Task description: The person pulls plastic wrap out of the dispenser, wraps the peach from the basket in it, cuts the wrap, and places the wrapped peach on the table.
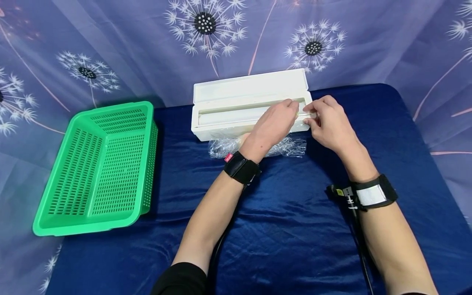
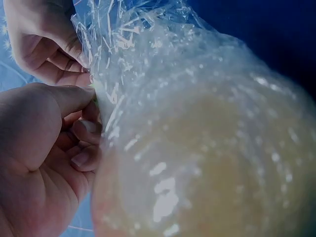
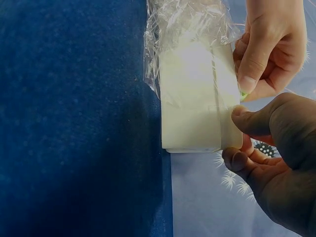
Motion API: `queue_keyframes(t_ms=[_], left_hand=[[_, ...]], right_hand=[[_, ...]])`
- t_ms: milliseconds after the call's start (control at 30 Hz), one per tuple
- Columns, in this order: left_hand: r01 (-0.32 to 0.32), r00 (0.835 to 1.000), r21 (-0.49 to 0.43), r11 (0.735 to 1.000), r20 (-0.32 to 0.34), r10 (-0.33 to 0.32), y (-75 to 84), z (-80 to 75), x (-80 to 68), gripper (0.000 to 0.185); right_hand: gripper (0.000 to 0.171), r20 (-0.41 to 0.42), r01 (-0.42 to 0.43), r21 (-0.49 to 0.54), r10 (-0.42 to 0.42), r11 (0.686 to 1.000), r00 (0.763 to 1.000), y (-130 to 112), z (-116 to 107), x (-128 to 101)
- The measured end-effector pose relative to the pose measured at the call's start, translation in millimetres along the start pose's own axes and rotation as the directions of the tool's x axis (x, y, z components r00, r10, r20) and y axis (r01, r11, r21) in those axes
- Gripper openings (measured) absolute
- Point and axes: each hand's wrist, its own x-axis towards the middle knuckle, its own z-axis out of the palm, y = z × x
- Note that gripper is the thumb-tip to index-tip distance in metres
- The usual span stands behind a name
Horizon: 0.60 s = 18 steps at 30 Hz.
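A long white cling film dispenser box lies at the back of the table, its lid raised and a white roll inside. My left hand reaches over its front edge near the right end, thumb and fingers pinching a small green piece, mostly hidden. Close beside it, my right hand grips the box's right end between thumb and fingers. Crumpled clear film hangs in front of the box over a yellowish rounded thing, partly behind my left wrist in the head view.
On the left stands a green plastic basket with slotted sides. A dark blue cloth covers the table, and a purple curtain with dandelion prints hangs behind. Black cables run along both forearms.
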Motion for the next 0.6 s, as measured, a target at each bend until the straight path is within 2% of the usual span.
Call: queue_keyframes(t_ms=[433, 600], left_hand=[[-0.009, 1.000, -0.003, 1.000, 0.005, 0.009, 7.7, 2.7, 8.9, 0.028], [-0.020, 1.000, -0.010, 1.000, -0.011, 0.020, 9.0, 3.5, 10.3, 0.028]], right_hand=[[0.021, -0.038, 0.021, 0.002, -0.021, 1.000, 0.999, 1.9, 1.2, 1.7], [0.034, -0.050, 0.030, 0.006, -0.030, 1.000, 0.998, 3.2, 1.2, 2.0]])
